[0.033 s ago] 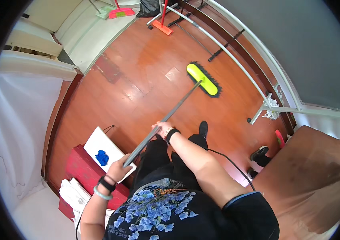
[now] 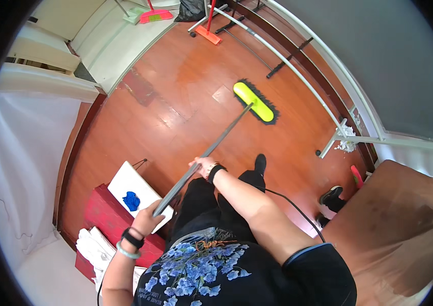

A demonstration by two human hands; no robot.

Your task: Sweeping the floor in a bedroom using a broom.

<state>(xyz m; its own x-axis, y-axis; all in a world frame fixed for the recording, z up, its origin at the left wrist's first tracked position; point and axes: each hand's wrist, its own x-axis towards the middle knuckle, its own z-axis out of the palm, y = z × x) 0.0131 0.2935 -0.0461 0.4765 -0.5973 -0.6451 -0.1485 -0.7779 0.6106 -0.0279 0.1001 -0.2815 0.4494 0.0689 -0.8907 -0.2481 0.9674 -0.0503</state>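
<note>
A mop (image 2: 253, 101) with a lime-yellow head and a dark shaggy fringe rests on the reddish-brown floor ahead of me. Its grey pole slants back toward my body. My left hand (image 2: 147, 219) is wrapped round the pole's near end, beside a white board. Farther along the pole, my right hand (image 2: 205, 167) grips it in front of my legs. On the white board (image 2: 143, 184) to my left lies a crumpled blue cloth (image 2: 131, 201).
A pale-framed rack (image 2: 298, 70) runs along the right, with crumpled white material (image 2: 346, 137) by its foot. An orange-headed floor tool (image 2: 208, 35) and a pink broom (image 2: 156, 16) stand at the back. A brown-covered surface (image 2: 389, 224) is at right, near another person's shoe (image 2: 331, 196).
The mop head has shifted slightly left across the floor. Both hands have moved a little left with the pole, still gripping it.
</note>
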